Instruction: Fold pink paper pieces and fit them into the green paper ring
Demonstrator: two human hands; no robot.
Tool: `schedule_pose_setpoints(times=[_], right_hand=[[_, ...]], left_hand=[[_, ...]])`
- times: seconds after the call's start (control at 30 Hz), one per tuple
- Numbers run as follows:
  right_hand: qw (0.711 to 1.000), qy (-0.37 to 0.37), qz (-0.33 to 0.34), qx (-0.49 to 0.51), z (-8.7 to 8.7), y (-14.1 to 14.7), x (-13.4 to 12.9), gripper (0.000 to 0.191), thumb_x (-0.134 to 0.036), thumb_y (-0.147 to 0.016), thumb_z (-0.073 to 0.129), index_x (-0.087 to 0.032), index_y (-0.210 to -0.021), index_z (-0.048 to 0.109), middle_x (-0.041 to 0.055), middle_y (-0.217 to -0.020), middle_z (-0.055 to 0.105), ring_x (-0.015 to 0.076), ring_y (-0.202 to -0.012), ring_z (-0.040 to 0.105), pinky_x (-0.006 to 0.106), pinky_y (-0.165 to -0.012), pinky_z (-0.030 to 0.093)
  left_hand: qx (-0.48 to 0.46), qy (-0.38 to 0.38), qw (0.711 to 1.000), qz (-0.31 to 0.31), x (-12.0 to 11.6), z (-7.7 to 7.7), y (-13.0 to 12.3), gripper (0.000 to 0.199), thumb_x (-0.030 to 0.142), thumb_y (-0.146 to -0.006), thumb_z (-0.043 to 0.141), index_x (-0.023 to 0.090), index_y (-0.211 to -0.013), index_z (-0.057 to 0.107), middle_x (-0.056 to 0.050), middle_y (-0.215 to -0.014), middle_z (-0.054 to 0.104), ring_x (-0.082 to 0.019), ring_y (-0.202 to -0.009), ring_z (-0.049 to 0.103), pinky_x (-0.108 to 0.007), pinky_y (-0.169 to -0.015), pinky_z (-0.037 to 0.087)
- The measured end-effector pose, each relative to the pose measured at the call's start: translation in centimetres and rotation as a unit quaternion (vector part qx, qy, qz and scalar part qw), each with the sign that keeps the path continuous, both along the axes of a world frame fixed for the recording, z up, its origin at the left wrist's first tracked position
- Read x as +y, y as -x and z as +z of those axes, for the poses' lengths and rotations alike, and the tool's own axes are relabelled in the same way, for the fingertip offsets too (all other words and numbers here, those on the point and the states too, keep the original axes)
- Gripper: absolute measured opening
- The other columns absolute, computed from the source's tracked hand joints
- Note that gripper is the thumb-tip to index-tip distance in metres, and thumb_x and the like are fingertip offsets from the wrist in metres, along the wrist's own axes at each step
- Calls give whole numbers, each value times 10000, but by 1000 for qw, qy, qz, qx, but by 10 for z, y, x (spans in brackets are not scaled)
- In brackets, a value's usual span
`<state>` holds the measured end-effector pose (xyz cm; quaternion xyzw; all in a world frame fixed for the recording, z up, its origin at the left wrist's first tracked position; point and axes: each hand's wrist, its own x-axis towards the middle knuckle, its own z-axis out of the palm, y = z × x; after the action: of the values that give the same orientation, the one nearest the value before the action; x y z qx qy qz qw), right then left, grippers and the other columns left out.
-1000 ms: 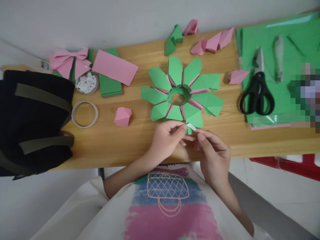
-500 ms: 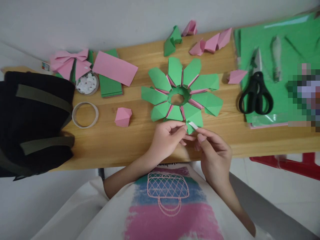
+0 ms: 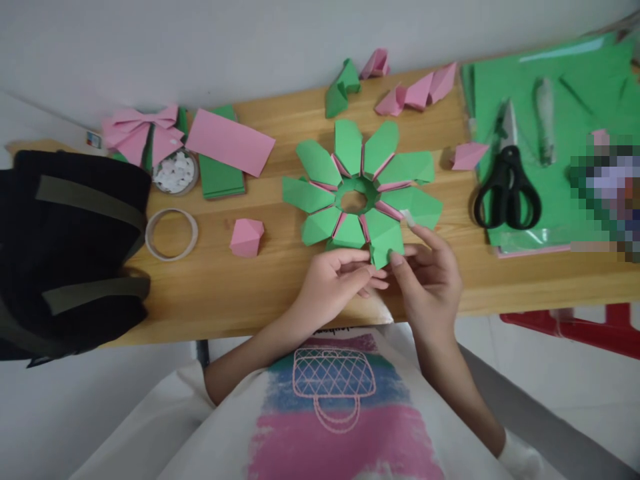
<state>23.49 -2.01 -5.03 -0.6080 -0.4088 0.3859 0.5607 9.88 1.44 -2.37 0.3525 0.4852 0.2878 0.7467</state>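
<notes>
A green folded-paper flower (image 3: 347, 138) lies on the table, its petals fanned round an open centre with pink paper edges in the gaps. My left hand (image 3: 337, 277) pinches the near petal at its left edge, some fingers hidden beneath. On the right edge of that same petal, my right hand (image 3: 429, 277) presses its thumb, with other fingers behind the paper. Its index finger is raised, and a small white strip (image 3: 408, 218) sits at that fingertip.
Left are a black bag (image 3: 75, 247), a tape roll (image 3: 171, 235), a dish of white bits (image 3: 175, 172) and pink paper (image 3: 231, 142). Folded pink pieces (image 3: 418, 92) lie behind the flower. Right are black-handled scissors (image 3: 509, 180) on green sheets (image 3: 525, 73).
My right index finger has lifted away from the near petal to the upper right, carrying the white strip. The right thumb now rests on the petal. My left hand keeps its hold.
</notes>
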Motion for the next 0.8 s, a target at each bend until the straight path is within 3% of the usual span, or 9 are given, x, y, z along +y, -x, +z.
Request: schedule_pose_setpoints(times=[0.17,0.43,0.67,0.8], right_hand=[[1000,-14,20,8,2,2,3,406,-229,-815,698,-288,-1197,572,-50,-703,621,123,-605,596,265,-545,513],[999,-27,21,-20,3,3,2,438,-197,-831,679,-285,-1237,541,-42,-740,612,128,-635,609,275,-559,535],[985,-94,-15,-141,4,-1,-2,617,-138,-757,744,-349,-1286,506,7,-1033,603,136,-768,622,301,-653,558],[974,-120,44,-189,6,-7,-7,763,-110,-742,747,-365,-1382,421,40,-1139,610,194,-930,636,369,-739,576]], left_hand=[[20,0,1000,11,0,-2,-1,178,275,-815,653,112,-887,647,-103,-790,765,-208,-719,747,-222,-523,534],[-34,20,999,19,1,-1,0,213,348,-842,596,139,-803,603,-96,-785,766,-203,-690,749,-204,-495,525],[-45,51,997,28,2,1,-2,209,348,-822,605,151,-760,573,-74,-701,741,-201,-648,739,-220,-503,533],[-30,49,998,29,3,1,-2,199,330,-816,615,147,-744,581,-62,-679,728,-185,-624,726,-224,-512,539]])
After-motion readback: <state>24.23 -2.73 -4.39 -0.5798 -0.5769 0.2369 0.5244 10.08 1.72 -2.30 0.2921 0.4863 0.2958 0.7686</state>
